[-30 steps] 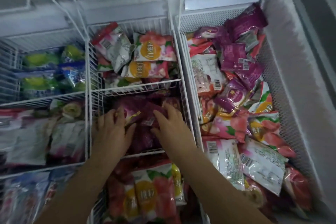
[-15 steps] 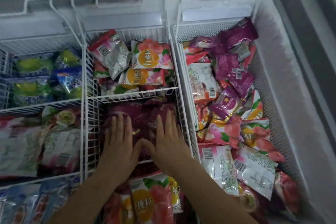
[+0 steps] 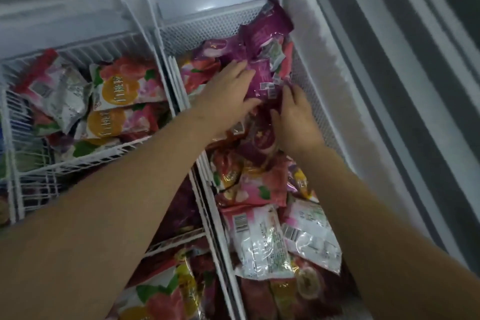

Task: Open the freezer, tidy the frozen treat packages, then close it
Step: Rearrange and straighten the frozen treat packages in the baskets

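Head view: mid-task, tidying inside the open frost-lined chest freezer [image 3: 324, 60]. Reaching to the far end of the right-hand white mesh basket [image 3: 207, 23], onto the heap of glossy purple treat packets [image 3: 262, 75]. Pressing flat with the left hand [image 3: 228, 96], fingers straight; touching their near edge with the right hand [image 3: 293, 117], fingers bent, grip impossible to tell. Next, probably: squaring the heap with a gentle two-sided push.
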The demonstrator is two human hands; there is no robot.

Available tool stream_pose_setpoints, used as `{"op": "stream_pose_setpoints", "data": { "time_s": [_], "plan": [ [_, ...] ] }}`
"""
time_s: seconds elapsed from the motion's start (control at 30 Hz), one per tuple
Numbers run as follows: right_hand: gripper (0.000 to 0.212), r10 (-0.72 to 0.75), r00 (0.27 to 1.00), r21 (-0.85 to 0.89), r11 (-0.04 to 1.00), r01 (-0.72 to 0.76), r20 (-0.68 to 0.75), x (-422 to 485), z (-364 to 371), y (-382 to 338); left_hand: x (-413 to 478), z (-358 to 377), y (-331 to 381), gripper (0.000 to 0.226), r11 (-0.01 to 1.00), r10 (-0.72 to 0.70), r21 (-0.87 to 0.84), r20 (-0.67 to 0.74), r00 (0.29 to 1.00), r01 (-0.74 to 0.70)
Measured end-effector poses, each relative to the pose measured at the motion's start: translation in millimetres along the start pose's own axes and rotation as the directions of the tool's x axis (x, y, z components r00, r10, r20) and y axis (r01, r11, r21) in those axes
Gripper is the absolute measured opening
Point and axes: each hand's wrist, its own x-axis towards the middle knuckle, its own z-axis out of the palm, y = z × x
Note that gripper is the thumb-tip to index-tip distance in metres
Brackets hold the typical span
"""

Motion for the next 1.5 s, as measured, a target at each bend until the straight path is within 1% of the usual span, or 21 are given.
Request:
{"op": "stream_pose_setpoints", "data": {
  "time_s": [0.1,0.17,0.23,0.3,0.4,0.47,0.57,0.67,0.77,0.87,0.97,1.07,1.13,1.17,1.2,1.23,1.3,1.33,1.37,1.43,1.5],
  "plan": [
    [0.067,0.015,0.995,-0.027,1.000,-0.012,0.095,20,3,8,33,9,-5,0.081,1.000,-0.003,0.011,0.150,0.989,0.001],
    [0.066,0.011,0.995,-0.048,0.999,-0.007,0.100,25,3,9,40,12,-9,0.078,0.999,-0.037,-0.001,0.164,0.986,0.038],
    [0.065,-0.009,0.996,-0.103,0.995,0.018,0.086,20,2,11,36,15,-11,0.067,0.993,-0.099,-0.046,0.103,0.990,0.104],
    [0.063,-0.021,0.997,-0.146,0.989,0.031,0.075,8,0,13,25,18,-11,0.054,0.988,-0.126,-0.078,0.052,0.991,0.130],
    [0.059,-0.020,0.998,-0.194,0.980,0.033,0.066,-11,-3,16,3,19,-13,0.045,0.998,-0.069,-0.017,-0.017,0.997,0.069],
    [0.055,-0.038,0.998,-0.213,0.976,0.049,0.055,-21,-5,16,-13,17,-12,0.037,0.999,-0.007,0.037,-0.115,0.993,0.011],
    [0.052,-0.064,0.998,-0.176,0.982,0.064,0.009,-37,-8,10,-31,12,-4,0.026,0.995,0.057,0.090,-0.206,0.977,-0.040],
    [0.049,-0.104,0.992,-0.103,0.990,0.097,-0.067,-55,-9,-6,-51,-2,-2,0.026,0.993,0.100,0.094,-0.288,0.952,-0.075],
    [0.048,-0.186,0.972,-0.022,0.983,0.184,-0.146,-73,-9,-32,-83,-25,-14,0.030,0.996,0.071,0.071,-0.387,0.919,-0.047],
    [0.045,-0.259,0.947,0.052,0.961,0.273,-0.189,-91,-4,-70,-134,-45,-37,0.036,0.997,-0.004,0.065,-0.400,0.917,0.033],
    [0.045,-0.380,0.906,0.097,0.910,0.402,-0.188,-109,10,-118,-196,-55,-68,0.043,0.983,-0.115,0.097,-0.355,0.928,0.159],
    [0.050,-0.508,0.856,0.080,0.853,0.515,-0.092,-128,37,-158,-253,-52,-97,0.048,0.934,-0.282,0.150,-0.254,0.925,0.326],
    [0.052,-0.545,0.839,0.033,0.839,0.544,0.017,-136,59,-173,-281,-43,-114,0.047,0.910,-0.343,0.181,-0.177,0.922,0.373],
    [0.053,-0.546,0.832,-0.015,0.835,0.550,0.101,-137,71,-176,-291,-36,-121,0.046,0.907,-0.355,0.185,-0.146,0.924,0.378],
    [0.055,-0.524,0.826,-0.057,0.837,0.545,0.207,-138,85,-175,-300,-28,-126,0.047,0.905,-0.374,0.172,-0.114,0.920,0.389],
    [0.057,-0.469,0.821,-0.079,0.852,0.518,0.326,-139,98,-172,-306,-19,-128,0.049,0.895,-0.411,0.155,-0.078,0.908,0.419],
    [0.071,-0.328,0.779,-0.101,0.890,0.445,0.535,-144,121,-163,-312,0,-128,0.063,0.842,-0.524,0.172,0.035,0.851,0.511],
    [0.079,-0.293,0.759,-0.113,0.895,0.432,0.581,-147,130,-159,-314,9,-126,0.074,0.814,-0.572,0.196,0.108,0.813,0.547],
    [0.086,-0.284,0.753,-0.126,0.891,0.435,0.593,-149,136,-155,-315,17,-125,0.082,0.803,-0.591,0.212,0.161,0.790,0.557],
    [0.092,-0.270,0.746,-0.151,0.884,0.443,0.608,-147,142,-153,-315,27,-124,0.090,0.806,-0.589,0.207,0.189,0.786,0.555],
    [0.091,-0.247,0.743,-0.175,0.881,0.439,0.622,-140,140,-155,-311,28,-127,0.092,0.803,-0.593,0.214,0.191,0.782,0.556]
  ]
}}
